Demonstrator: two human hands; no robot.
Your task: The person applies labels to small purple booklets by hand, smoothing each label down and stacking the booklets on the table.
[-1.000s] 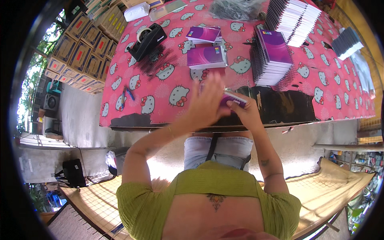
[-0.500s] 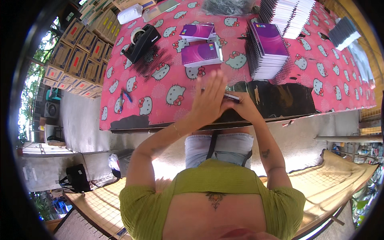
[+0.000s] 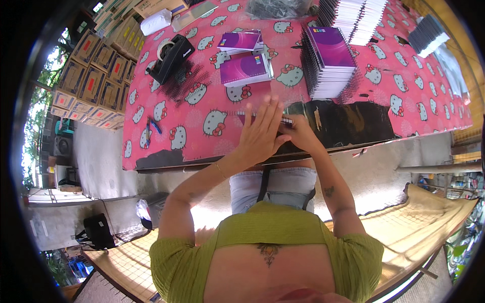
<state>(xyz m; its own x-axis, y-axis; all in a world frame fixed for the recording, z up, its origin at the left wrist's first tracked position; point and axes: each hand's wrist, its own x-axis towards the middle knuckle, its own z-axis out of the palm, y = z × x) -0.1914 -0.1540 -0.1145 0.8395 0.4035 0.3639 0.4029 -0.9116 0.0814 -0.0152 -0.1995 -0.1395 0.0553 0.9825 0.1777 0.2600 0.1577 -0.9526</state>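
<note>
Near the front edge of the table, my left hand [image 3: 261, 130] lies flat with its fingers stretched out over a small spiral-bound notebook [image 3: 287, 121]. My right hand [image 3: 300, 132] grips the right end of that notebook, its thumb toward my left palm. Most of the notebook is hidden beneath my hands; part of the binding edge shows on either side of my left fingers. Beyond my hands lie purple-covered spiral notebooks [image 3: 243, 69] in a small pile, with another small purple pile [image 3: 239, 40] behind it. A tall purple notebook stack [image 3: 331, 48] stands to the right.
A pink cartoon-print cover [image 3: 197, 144] lies on the table, torn to black at the front edge. A black tape dispenser [image 3: 171, 58] and blue pens [image 3: 152, 127] are at left. White spiral-bound stacks [image 3: 366, 22] and a dark-topped stack [image 3: 428, 35] stand far right. Cartons [image 3: 91, 76] are piled left.
My left hand has shifted slightly across the notebook, and more of its binding edge now shows. The right hand keeps its grip. The whole view has moved a little.
</note>
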